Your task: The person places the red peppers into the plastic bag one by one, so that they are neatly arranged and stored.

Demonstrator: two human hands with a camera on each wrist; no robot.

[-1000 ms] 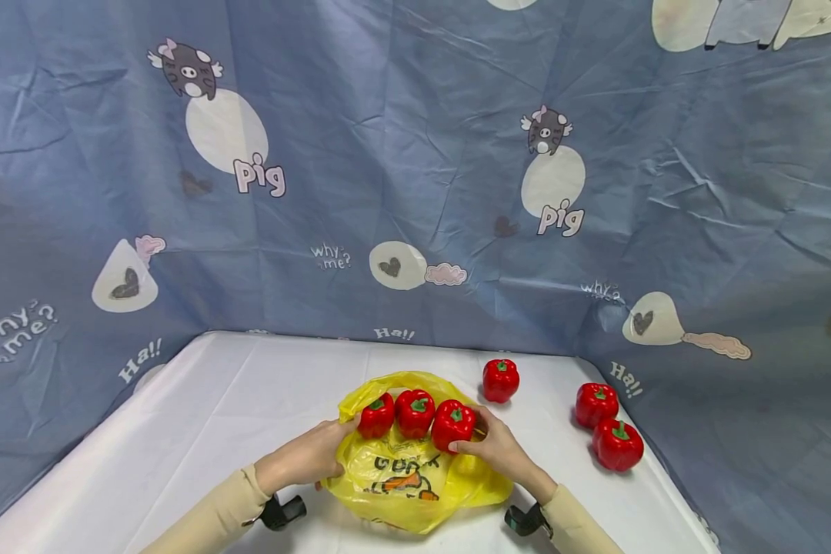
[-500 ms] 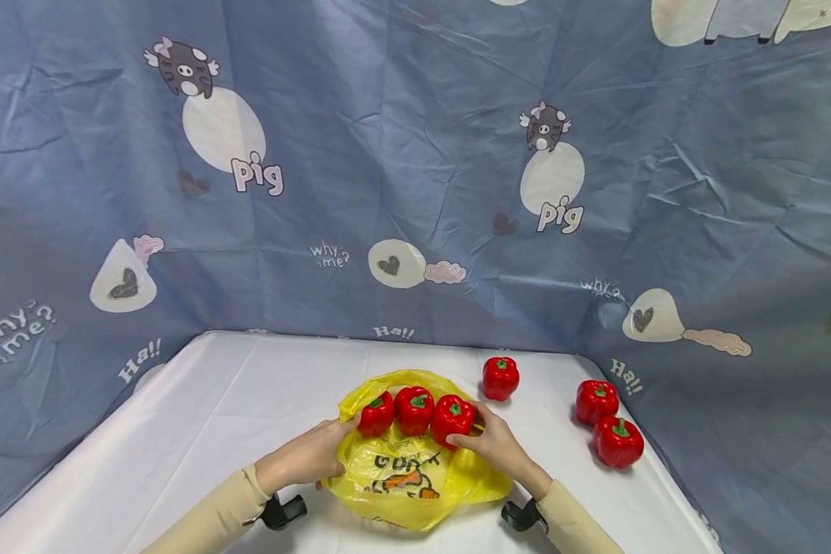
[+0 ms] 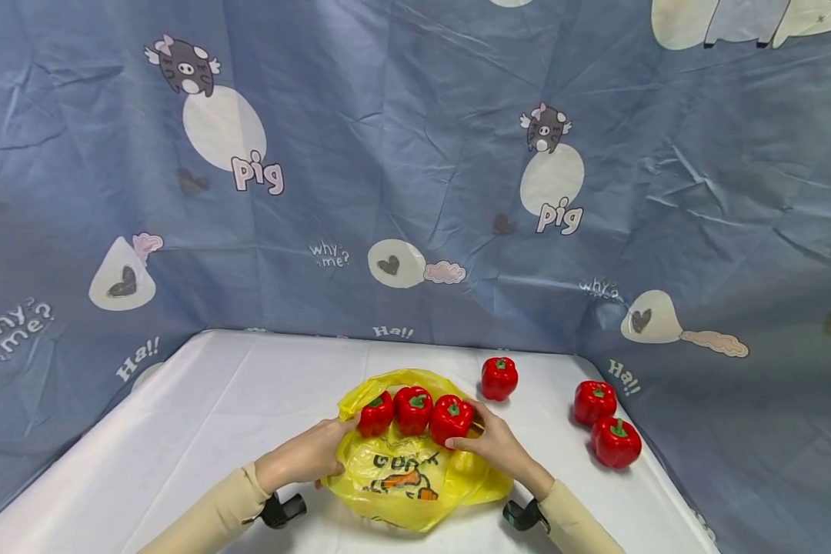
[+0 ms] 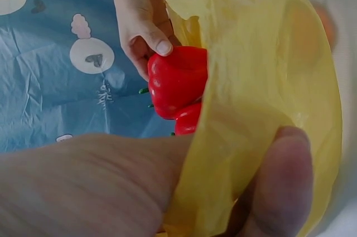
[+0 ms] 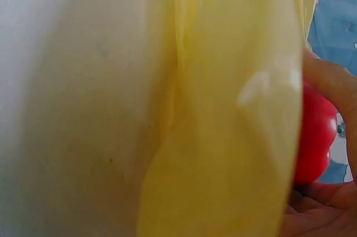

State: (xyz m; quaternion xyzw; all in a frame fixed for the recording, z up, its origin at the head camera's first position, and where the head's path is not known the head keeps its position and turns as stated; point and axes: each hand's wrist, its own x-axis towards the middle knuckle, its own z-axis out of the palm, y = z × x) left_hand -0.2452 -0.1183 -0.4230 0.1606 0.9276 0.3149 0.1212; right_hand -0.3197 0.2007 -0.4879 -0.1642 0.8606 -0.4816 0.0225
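A yellow plastic bag (image 3: 395, 504) with printed letters and an orange picture lies spread in front of me. Three red bell peppers sit side by side at its mouth: a left pepper (image 3: 375, 415), a middle pepper (image 3: 413, 409) and a right pepper (image 3: 450, 420). My left hand (image 3: 310, 457) grips the bag's left side; in the left wrist view a fingertip (image 4: 281, 170) presses on the yellow film. My right hand (image 3: 502, 448) holds the right pepper, its thumb at the near side. The right wrist view shows this pepper (image 5: 315, 134) partly behind the bag.
Outside the bag, a lone bell pepper (image 3: 500, 378) stands beyond my right hand. Two more, a farther pepper (image 3: 594, 403) and a nearer pepper (image 3: 615, 442), are close together by the right edge of the white table (image 3: 249, 400). A blue printed cloth (image 3: 415, 154) hangs behind.
Hardly anything differs. The right pepper and the right thumb have shifted very slightly away from me; my left hand and the bag look the same.
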